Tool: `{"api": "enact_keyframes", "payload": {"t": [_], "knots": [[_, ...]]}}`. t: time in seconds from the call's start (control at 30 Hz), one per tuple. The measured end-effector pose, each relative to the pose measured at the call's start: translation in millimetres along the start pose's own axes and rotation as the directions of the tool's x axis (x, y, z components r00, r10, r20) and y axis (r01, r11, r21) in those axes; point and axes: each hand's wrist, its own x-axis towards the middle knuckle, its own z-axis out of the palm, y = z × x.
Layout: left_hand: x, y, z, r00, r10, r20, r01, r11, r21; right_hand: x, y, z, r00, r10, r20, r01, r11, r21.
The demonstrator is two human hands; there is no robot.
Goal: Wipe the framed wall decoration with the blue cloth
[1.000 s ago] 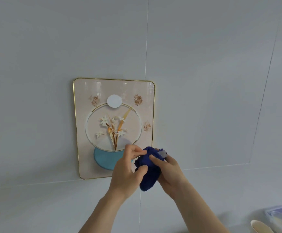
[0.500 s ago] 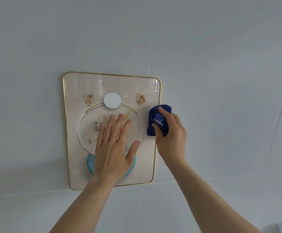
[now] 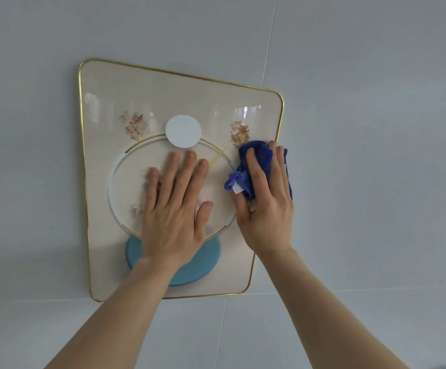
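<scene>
The framed wall decoration [image 3: 142, 94] hangs on a white wall: a cream panel with a thin gold rim, a white disc, a pale ring and a blue half-disc at the bottom. My left hand [image 3: 175, 209] lies flat on its middle, fingers spread, covering the flower picture. My right hand [image 3: 266, 206] presses the bunched blue cloth [image 3: 259, 161] against the panel's right side, just inside the gold edge. A small white tag sticks out of the cloth on its left.
The wall [image 3: 376, 129] around the frame is plain white panelling with thin seams. One vertical seam runs above the frame's right corner and a horizontal seam passes below it.
Both hands rose from below the frame. My left hand let go of the cloth and went flat on the panel; my right hand brought the cloth onto the right side. The view moved closer.
</scene>
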Motion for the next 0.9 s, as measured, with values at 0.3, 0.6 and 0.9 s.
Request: {"api": "enact_keyframes", "payload": {"t": [0.3,0.6,0.9], "knots": [[-1,0,23,0.992,-0.016,-0.124,0.021,0.999,0.036,-11,3,21,0.988,-0.023,-0.151,0.032,0.998,0.054],[-1,0,25,0.984,-0.01,-0.177,0.014,1.0,0.019,-16,6,29,0.974,-0.018,-0.228,0.01,0.999,-0.034],[0,1,25,0.982,-0.021,-0.186,0.024,1.0,0.015,-57,19,19,0.992,-0.07,-0.106,0.058,0.992,-0.114]]}}
